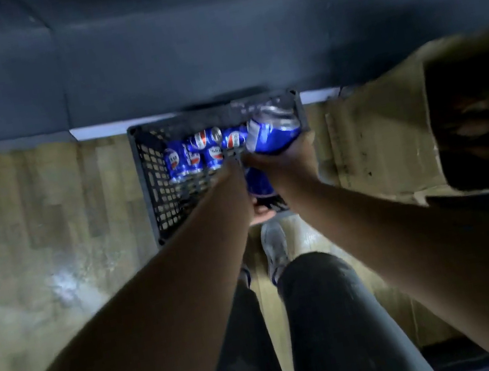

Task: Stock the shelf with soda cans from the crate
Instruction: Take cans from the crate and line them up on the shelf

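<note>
Soda can (274, 137) (blue, blurred) lies tilted in the right grip (288, 164), fingers wrapped round it, above the crate's (150, 175) near-right corner; left grip (260, 215) alongside, clasp unclear.

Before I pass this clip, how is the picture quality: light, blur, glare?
Head view: dim overall, the shelf nearly black; motion blur smears the raised can in the right hand; the cans in the crate are sharper; soft glare on the floor; wide-angle lens stretches the forearms.
</note>
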A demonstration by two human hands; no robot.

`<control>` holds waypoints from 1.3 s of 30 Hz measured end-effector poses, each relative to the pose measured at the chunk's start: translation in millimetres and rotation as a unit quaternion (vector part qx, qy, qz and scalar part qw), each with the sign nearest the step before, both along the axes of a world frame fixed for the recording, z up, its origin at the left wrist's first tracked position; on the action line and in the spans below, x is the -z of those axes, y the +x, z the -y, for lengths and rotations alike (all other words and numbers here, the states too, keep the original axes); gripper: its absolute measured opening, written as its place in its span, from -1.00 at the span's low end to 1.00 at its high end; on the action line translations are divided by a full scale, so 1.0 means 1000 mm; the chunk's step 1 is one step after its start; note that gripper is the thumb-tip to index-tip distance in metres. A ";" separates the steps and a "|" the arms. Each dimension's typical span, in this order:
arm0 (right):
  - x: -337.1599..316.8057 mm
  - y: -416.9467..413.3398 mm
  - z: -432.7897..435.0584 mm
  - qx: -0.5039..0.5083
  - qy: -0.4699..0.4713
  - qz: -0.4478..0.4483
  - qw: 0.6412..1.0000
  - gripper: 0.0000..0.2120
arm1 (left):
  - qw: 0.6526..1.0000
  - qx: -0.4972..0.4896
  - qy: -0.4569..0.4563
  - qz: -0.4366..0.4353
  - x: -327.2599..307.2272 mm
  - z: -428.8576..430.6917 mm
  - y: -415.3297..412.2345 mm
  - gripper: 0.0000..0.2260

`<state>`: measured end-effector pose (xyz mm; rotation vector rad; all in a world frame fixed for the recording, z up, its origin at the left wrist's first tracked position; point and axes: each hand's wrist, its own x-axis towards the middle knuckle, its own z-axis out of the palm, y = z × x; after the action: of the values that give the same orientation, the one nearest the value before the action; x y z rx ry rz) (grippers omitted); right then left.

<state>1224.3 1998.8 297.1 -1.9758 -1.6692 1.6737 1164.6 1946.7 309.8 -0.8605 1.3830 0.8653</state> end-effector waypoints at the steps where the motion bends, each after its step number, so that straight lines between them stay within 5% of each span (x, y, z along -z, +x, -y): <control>1: -0.020 -0.003 0.000 -0.022 0.036 -0.001 0.999 -0.34 | 0.999 -0.021 0.029 0.000 -0.015 -0.001 0.001 -0.61; 7: -0.106 -0.013 -0.002 -0.060 0.119 -0.092 0.987 -0.35 | 0.990 -0.048 0.126 -0.037 -0.087 -0.006 -0.017 -0.70; 13: -0.170 -0.013 -0.007 -0.103 0.190 -0.172 0.961 -0.29 | 0.971 -0.104 0.206 -0.066 -0.147 -0.016 -0.037 -0.56; 20: -0.238 -0.012 -0.016 -0.108 0.254 -0.226 0.934 -0.25 | 0.955 0.002 0.276 -0.110 -0.235 -0.030 -0.044 -0.63; 29: -0.304 0.005 -0.029 -0.120 0.301 -0.284 0.902 -0.17 | 0.927 -0.061 0.338 -0.151 -0.303 -0.056 -0.040 -0.64; 39: -0.340 0.013 -0.021 -0.175 0.247 -0.358 0.883 -0.51 | 0.873 -0.040 0.377 -0.308 -0.372 -0.041 -0.063 -0.83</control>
<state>1237.2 2019.7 637.0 -0.7209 -1.9105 1.5534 1101.5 1987.6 681.5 -0.0131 1.3529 1.6928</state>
